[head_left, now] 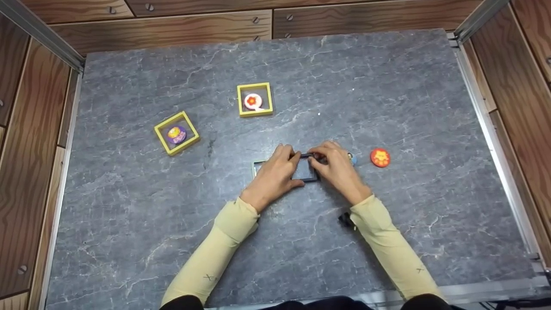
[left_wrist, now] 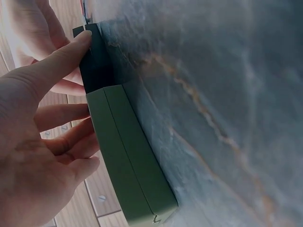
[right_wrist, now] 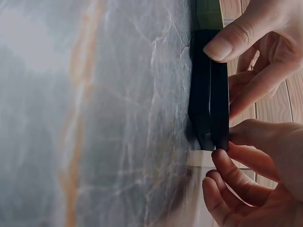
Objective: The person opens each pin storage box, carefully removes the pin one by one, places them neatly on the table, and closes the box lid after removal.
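The grey marbled bench (head_left: 129,224) reaches well past both hands to metal edging (head_left: 497,146). The left hand (head_left: 275,172) grips a black square frame (right_wrist: 206,94), mid-bench, side-seamed, touching a green frame (left_wrist: 130,151); the right hand's (head_left: 338,165) fingers pinch its corner. Two yellow frames (head_left: 185,146) beyond surround badges (head_left: 176,134). A partly hidden blue badge (head_left: 353,159) lies just beside the right hand, a red badge (head_left: 380,157) near it.

The left hand (right_wrist: 267,40) holds a black frame (right_wrist: 208,90), thumb on its side. The right hand (right_wrist: 284,165) pinches its lower end. A green frame (right_wrist: 209,16) sits just above.
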The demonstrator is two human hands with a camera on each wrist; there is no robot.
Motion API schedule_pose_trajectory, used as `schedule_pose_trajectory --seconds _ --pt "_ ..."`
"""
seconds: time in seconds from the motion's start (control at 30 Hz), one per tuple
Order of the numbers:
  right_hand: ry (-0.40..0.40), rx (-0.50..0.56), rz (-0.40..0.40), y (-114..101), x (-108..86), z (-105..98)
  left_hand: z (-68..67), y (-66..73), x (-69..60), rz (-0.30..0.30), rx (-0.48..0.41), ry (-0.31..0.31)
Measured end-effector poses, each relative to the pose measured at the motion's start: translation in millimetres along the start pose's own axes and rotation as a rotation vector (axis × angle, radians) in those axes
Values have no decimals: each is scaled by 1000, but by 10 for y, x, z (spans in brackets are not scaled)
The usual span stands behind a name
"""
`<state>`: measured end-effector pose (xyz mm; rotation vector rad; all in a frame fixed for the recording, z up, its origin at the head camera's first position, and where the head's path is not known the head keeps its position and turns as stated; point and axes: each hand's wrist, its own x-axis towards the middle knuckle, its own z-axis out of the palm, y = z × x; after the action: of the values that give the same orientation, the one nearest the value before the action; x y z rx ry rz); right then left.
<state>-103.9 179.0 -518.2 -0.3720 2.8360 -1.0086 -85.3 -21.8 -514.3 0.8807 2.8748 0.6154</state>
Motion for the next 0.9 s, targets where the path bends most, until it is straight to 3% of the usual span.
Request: schedule_pose_trajectory --seconds 0.33,0.57,0.73,0.9 --pt "-9 40 -2 12 12 -10 -16 11 12 -4 7 10" --pt "-37 56 24 26 17 0 -49 41 6 -2 43 -23" --pt "-48 68 21 45 28 8 -103 -16 -16 7 -2 -30" --pt "-48 76 17 57 35 22 -224 -122 -29 -30 -71 -41"
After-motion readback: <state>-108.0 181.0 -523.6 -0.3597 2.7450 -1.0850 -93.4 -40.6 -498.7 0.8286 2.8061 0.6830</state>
